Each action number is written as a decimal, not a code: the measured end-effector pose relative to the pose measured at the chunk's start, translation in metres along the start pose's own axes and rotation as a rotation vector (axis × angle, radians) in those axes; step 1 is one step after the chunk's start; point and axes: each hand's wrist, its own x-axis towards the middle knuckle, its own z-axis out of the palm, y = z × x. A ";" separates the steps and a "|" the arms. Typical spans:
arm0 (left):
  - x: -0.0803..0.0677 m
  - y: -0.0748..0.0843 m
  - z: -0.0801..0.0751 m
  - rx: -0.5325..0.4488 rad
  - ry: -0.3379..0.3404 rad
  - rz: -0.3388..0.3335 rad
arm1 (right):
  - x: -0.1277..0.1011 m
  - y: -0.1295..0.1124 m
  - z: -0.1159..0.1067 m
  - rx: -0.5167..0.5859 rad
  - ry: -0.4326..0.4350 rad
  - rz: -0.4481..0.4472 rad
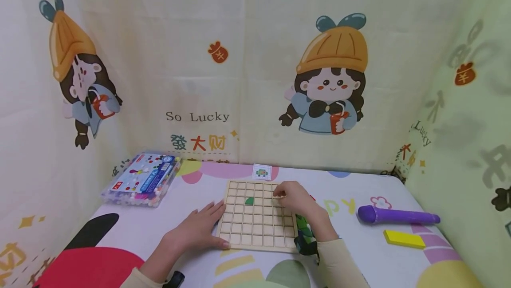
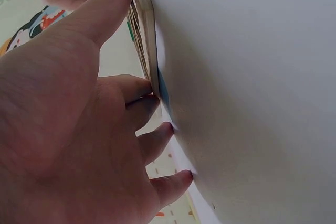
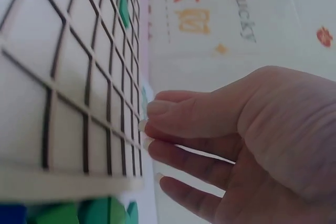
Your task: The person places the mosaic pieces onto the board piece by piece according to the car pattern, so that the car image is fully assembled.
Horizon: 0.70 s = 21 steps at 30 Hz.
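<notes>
A pale wooden grid board (image 1: 241,230) lies on the table, with one green quarter-round tile (image 1: 249,200) in an upper-left square. My left hand (image 1: 201,226) rests along the board's left side, fingers spread, thumb at the near left corner. In the left wrist view, the thumb and fingertips touch the board's edge (image 2: 149,51). Over the board's upper right squares is my right hand (image 1: 295,197), thumb and index fingertips together; I cannot tell whether something small is between them. Green and dark blue tiles (image 1: 304,230) lie by the board's right side, partly behind the right wrist.
A small card with a green pattern (image 1: 262,172) stands behind the board. At the back left sits a clear box of colourful pieces (image 1: 143,179). A purple stick-like object (image 1: 399,215) and a yellow block (image 1: 404,239) lie on the right. Printed curtains surround the table.
</notes>
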 end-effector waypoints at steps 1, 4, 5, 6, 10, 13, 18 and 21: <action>0.000 0.000 0.001 -0.003 -0.001 -0.002 | -0.001 0.003 -0.002 -0.003 0.001 0.016; 0.000 -0.001 0.003 -0.003 -0.004 -0.008 | -0.005 0.013 -0.006 0.001 -0.001 0.059; 0.000 -0.001 0.004 0.001 -0.004 -0.008 | -0.007 0.016 -0.008 -0.002 -0.005 0.074; 0.000 -0.001 0.005 0.005 -0.005 -0.008 | -0.009 0.020 -0.010 -0.004 -0.010 0.088; 0.001 -0.001 0.006 0.018 -0.004 -0.003 | -0.016 0.030 -0.017 -0.009 -0.038 0.146; 0.001 0.000 0.005 0.020 -0.003 -0.002 | -0.018 0.035 -0.022 -0.003 -0.047 0.179; -0.001 0.000 0.002 0.011 0.005 0.011 | -0.016 0.039 -0.022 -0.002 -0.055 0.199; -0.002 -0.001 0.001 0.009 0.012 0.018 | -0.016 0.039 -0.021 -0.003 -0.064 0.210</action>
